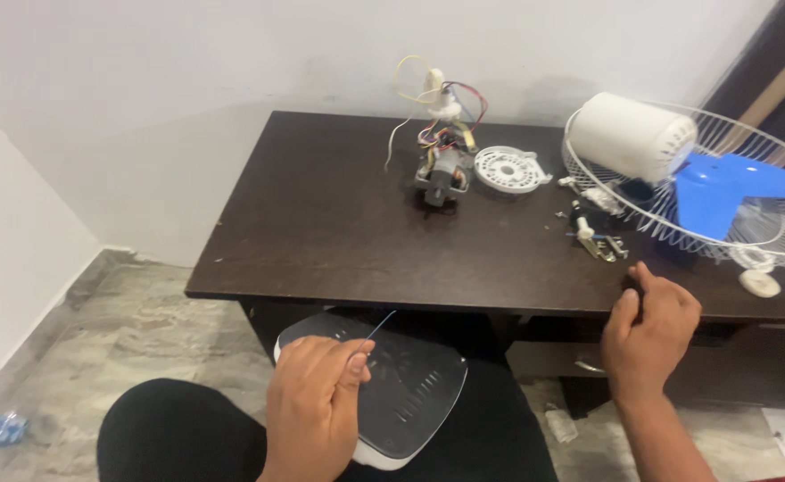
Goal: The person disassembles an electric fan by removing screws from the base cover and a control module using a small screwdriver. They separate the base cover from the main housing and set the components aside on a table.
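Both hands, left hand and right hand, are seen bare, forearms unsleeved; black trousers are worn.

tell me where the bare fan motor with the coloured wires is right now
In the head view the fan motor stands at the back middle of the dark table, just left of the round white plate.

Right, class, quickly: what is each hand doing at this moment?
Left hand: closed, pinching a thin wire.
Right hand: fingers curled at the table edge; whether it holds anything cannot be told.

A home room: dark wooden table, marble floor, plain white wall.
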